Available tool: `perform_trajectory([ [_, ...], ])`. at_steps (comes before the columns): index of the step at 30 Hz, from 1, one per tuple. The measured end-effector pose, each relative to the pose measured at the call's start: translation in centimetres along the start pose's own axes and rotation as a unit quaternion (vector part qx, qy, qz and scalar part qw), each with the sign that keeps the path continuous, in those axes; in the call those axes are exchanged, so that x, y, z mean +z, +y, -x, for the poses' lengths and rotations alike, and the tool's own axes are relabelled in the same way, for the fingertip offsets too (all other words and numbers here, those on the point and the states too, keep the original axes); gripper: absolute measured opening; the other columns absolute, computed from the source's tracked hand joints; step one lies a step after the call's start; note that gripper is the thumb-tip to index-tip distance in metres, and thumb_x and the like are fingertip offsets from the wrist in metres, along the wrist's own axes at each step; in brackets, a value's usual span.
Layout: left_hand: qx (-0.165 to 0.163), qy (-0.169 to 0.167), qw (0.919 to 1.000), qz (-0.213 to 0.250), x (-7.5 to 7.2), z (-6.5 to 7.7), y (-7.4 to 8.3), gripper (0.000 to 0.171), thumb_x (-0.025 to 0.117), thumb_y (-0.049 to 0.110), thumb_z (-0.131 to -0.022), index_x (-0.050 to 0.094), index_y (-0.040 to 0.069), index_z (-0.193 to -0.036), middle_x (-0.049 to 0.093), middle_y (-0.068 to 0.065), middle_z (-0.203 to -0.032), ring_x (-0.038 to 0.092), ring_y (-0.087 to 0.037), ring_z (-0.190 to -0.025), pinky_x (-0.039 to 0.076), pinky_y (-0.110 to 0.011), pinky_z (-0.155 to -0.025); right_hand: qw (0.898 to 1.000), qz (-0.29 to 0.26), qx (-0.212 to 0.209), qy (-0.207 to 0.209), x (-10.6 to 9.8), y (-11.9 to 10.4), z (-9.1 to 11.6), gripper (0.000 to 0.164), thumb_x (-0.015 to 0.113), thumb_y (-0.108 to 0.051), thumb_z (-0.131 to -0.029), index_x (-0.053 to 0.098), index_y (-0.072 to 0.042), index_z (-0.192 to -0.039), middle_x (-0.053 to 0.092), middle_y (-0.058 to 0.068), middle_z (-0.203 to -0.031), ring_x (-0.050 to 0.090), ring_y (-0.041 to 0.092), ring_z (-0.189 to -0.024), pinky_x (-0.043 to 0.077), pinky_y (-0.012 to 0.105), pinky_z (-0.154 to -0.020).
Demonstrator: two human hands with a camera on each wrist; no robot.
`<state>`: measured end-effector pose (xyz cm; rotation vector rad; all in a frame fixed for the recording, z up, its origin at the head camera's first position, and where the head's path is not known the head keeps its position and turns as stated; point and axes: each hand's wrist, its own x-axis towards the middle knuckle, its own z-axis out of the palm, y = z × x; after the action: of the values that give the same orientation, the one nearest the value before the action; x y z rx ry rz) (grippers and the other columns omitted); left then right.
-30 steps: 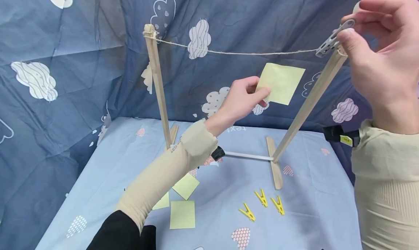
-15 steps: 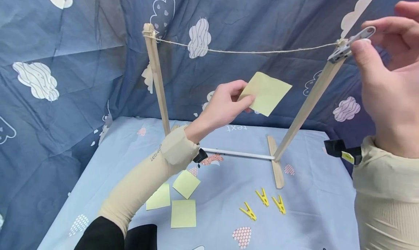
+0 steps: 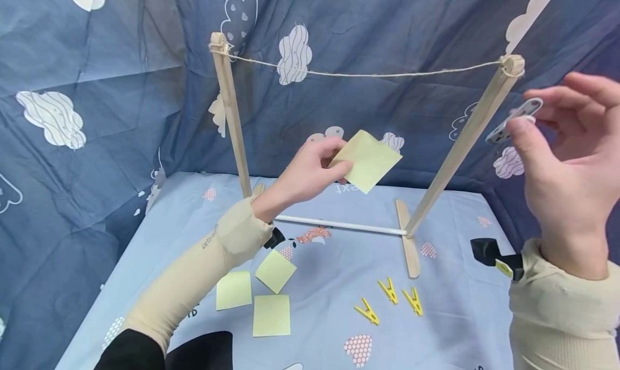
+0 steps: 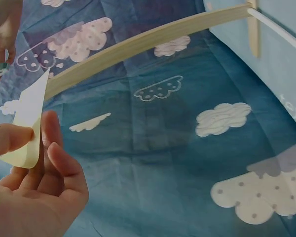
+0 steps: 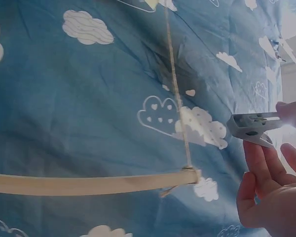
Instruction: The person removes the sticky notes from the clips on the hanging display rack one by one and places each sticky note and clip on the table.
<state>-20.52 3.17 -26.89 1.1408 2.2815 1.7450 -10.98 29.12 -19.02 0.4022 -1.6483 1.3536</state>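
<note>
My left hand (image 3: 310,171) pinches a yellow sticky note (image 3: 370,160) by its left corner, below the string (image 3: 358,75) and apart from it. In the left wrist view the sticky note (image 4: 32,113) is seen nearly edge-on between thumb and fingers. Off to the right of the right post, my right hand (image 3: 576,149) holds a grey clothespin (image 3: 515,121) between thumb and fingers. The clothespin (image 5: 254,123) touches neither string nor post in the right wrist view. The string runs between the tops of two wooden posts, with nothing hanging on it.
The left post (image 3: 230,106) and right post (image 3: 465,147) stand on wooden feet joined by a white rod (image 3: 344,226). Three yellow clothespins (image 3: 387,291) lie on the light blue cloth (image 3: 450,316). Three sticky notes (image 3: 272,316) lie left of them. A dark blue cloud-print curtain (image 3: 131,36) hangs behind.
The grey clothespin, in my right hand, has come away from the right post's top, moving right and down. My left hand has drawn the sticky note left and down, away from the string.
</note>
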Motion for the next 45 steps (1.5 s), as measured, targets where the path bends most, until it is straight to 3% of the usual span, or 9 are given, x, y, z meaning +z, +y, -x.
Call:
perform_trajectory([
  [7, -0.039, -0.031, 0.9984, -0.026, 0.0, 1.4, -2.5, 0.021, 0.048, 0.007, -0.084, 0.059, 0.012, -0.101, 0.059, -0.004, -0.087, 0.057, -0.016, -0.065, 0.047, -0.028, -0.060, 1.000, -0.018, 0.001, -0.008, -0.4, 1.7, 2.7, 0.049, 0.065, 0.018, -0.063, 0.050, 0.012, -0.109, 0.061, 0.020, -0.097, 0.059, 0.021, -0.082, 0.044, 0.019, -0.069],
  [12, -0.068, -0.047, 0.9951, -0.054, 0.3, 2.4, -4.3, 0.023, 0.049, 0.008, -0.082, 0.059, 0.014, -0.102, 0.058, -0.002, -0.085, 0.055, -0.015, -0.065, 0.047, -0.027, -0.059, 0.998, 0.053, 0.010, -0.035, -1.2, 3.0, 4.9, 0.049, 0.066, 0.015, -0.067, 0.049, 0.012, -0.113, 0.060, 0.016, -0.099, 0.059, 0.018, -0.086, 0.044, 0.019, -0.075],
  [15, -0.082, -0.063, 0.9924, -0.068, 0.7, 3.1, -5.3, 0.026, 0.048, 0.008, -0.081, 0.058, 0.015, -0.105, 0.058, -0.001, -0.082, 0.052, -0.014, -0.064, 0.045, -0.025, -0.057, 0.999, 0.024, 0.031, -0.032, -1.5, 3.7, 6.4, 0.049, 0.064, 0.016, -0.067, 0.049, 0.012, -0.113, 0.060, 0.015, -0.099, 0.059, 0.018, -0.087, 0.045, 0.019, -0.076],
  [18, -0.090, -0.076, 0.9906, -0.070, 1.0, 3.7, -6.3, 0.027, 0.047, 0.008, -0.081, 0.058, 0.016, -0.104, 0.058, -0.001, -0.080, 0.051, -0.012, -0.062, 0.044, -0.023, -0.056, 0.998, -0.042, 0.050, -0.017, -1.6, 4.2, 7.8, 0.049, 0.062, 0.021, -0.066, 0.048, 0.015, -0.112, 0.060, 0.017, -0.098, 0.060, 0.020, -0.088, 0.046, 0.019, -0.074],
  [26, -0.118, -0.083, 0.9856, -0.089, 1.7, 5.1, -8.8, 0.021, 0.050, 0.007, -0.082, 0.062, 0.015, -0.098, 0.061, 0.002, -0.088, 0.053, -0.012, -0.064, 0.045, -0.023, -0.056, 0.995, -0.039, 0.083, -0.027, -2.8, 6.1, 11.8, 0.051, 0.059, 0.024, -0.066, 0.045, 0.017, -0.115, 0.060, 0.016, -0.101, 0.060, 0.018, -0.088, 0.046, 0.017, -0.076],
  [31, -0.151, -0.086, 0.9818, -0.076, 2.2, 6.0, -10.0, 0.022, 0.050, 0.006, -0.082, 0.062, 0.013, -0.099, 0.062, -0.002, -0.090, 0.052, -0.012, -0.059, 0.046, -0.025, -0.049, 0.990, -0.078, 0.104, -0.046, -3.4, 7.8, 14.2, 0.050, 0.057, 0.027, -0.067, 0.043, 0.020, -0.114, 0.061, 0.018, -0.099, 0.060, 0.018, -0.085, 0.047, 0.018, -0.075],
  [36, -0.158, -0.087, 0.9793, -0.092, 2.9, 6.9, -11.5, 0.021, 0.052, 0.005, -0.081, 0.062, 0.012, -0.098, 0.061, -0.001, -0.086, 0.047, -0.009, -0.057, 0.041, -0.021, -0.048, 0.983, -0.001, 0.167, -0.074, -3.9, 8.8, 16.9, 0.049, 0.059, 0.023, -0.070, 0.045, 0.015, -0.116, 0.062, 0.013, -0.098, 0.060, 0.013, -0.080, 0.047, 0.016, -0.072],
  [41, -0.162, -0.088, 0.9768, -0.109, 3.6, 7.8, -13.1, 0.020, 0.054, 0.005, -0.079, 0.063, 0.012, -0.096, 0.060, 0.001, -0.082, 0.041, -0.007, -0.054, 0.034, -0.019, -0.047, 0.958, 0.126, 0.231, -0.109, -4.3, 9.5, 19.2, 0.051, 0.065, 0.016, -0.070, 0.049, 0.005, -0.117, 0.063, 0.007, -0.098, 0.060, 0.009, -0.077, 0.047, 0.015, -0.069],
  [45, -0.167, -0.091, 0.9743, -0.122, 4.3, 8.3, -14.3, 0.023, 0.055, 0.006, -0.079, 0.064, 0.012, -0.099, 0.063, 0.002, -0.089, 0.043, -0.006, -0.057, 0.036, -0.018, -0.049, 0.943, 0.165, 0.256, -0.135, -4.8, 10.1, 20.9, 0.054, 0.069, 0.012, -0.068, 0.051, 0.001, -0.117, 0.062, 0.005, -0.098, 0.059, 0.008, -0.075, 0.046, 0.014, -0.068],
])
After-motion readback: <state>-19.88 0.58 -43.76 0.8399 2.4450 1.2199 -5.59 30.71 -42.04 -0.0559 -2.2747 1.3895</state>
